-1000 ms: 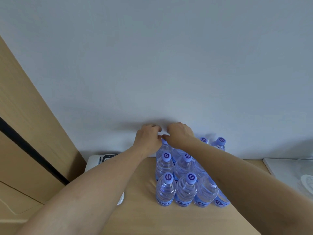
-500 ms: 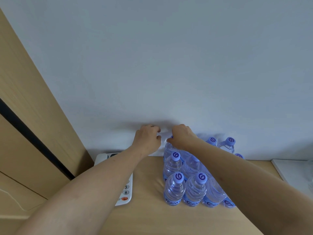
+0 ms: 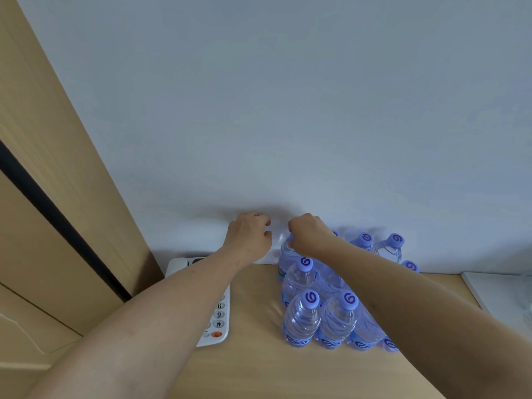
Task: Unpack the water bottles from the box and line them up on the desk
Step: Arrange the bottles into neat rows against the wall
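Clear plastic water bottles with purple caps stand upright in a tight cluster on the wooden desk, packed side by side in rows that run from the near part of the top back to the white wall along the desk's far edge. The right hand reaches over the cluster to the bottle at the back left corner, fingers curled down round its top so that the cap is hidden under them; the right forearm lies across the middle of the rows and covers several bottles. The left hand hangs just to the left of that same bottle, close to the wall, its fingers curled inward with a small gap between it and the right hand; whether it holds anything cannot be told, as the fingertips face away. Under the left forearm, near the desk's left edge, lies a white desk telephone with its keypad showing. A tall wooden panel rises at the left of the desk, and a white tray-like object sits at the right edge.
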A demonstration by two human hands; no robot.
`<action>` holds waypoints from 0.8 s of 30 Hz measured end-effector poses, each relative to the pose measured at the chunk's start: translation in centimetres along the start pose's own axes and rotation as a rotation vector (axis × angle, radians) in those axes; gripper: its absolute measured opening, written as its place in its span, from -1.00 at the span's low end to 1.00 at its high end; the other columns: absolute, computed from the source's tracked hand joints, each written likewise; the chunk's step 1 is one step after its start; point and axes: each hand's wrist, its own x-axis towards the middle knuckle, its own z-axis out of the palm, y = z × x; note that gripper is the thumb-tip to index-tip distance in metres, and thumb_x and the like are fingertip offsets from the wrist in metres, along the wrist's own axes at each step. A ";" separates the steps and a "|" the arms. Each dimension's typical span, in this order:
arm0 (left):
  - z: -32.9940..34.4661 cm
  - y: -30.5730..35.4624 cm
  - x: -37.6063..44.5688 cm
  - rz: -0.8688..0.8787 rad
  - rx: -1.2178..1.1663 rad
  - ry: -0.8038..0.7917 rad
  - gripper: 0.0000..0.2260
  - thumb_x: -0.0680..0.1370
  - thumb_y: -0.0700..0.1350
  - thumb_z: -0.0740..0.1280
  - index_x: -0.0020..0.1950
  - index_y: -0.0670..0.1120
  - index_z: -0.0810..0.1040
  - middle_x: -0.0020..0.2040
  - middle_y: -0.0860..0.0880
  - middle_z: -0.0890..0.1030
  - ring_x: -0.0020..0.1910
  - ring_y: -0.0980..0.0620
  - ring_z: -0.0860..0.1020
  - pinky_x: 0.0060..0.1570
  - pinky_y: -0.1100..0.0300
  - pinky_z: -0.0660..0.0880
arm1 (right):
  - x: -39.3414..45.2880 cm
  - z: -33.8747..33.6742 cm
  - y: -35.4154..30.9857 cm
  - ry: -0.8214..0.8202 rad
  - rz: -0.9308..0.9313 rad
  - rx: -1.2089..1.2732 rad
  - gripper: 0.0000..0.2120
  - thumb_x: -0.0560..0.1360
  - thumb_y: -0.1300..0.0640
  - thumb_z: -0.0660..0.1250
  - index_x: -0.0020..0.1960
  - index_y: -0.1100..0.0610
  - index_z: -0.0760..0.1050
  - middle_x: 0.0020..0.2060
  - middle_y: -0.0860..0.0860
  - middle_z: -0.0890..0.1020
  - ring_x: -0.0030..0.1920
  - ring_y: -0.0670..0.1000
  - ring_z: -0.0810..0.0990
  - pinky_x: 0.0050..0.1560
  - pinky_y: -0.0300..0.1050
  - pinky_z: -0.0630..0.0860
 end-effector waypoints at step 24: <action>0.6 -0.2 0.2 -0.012 -0.011 -0.016 -0.71 0.58 -0.07 0.26 0.28 -0.07 0.54 0.28 -0.01 0.54 0.21 -0.08 0.50 0.19 0.02 0.45 | 0.5 -0.9 0.7 -0.067 0.010 0.019 -0.78 0.42 0.33 0.29 0.03 0.28 0.60 -0.06 0.18 0.62 -0.08 0.17 0.62 -0.11 -0.01 0.63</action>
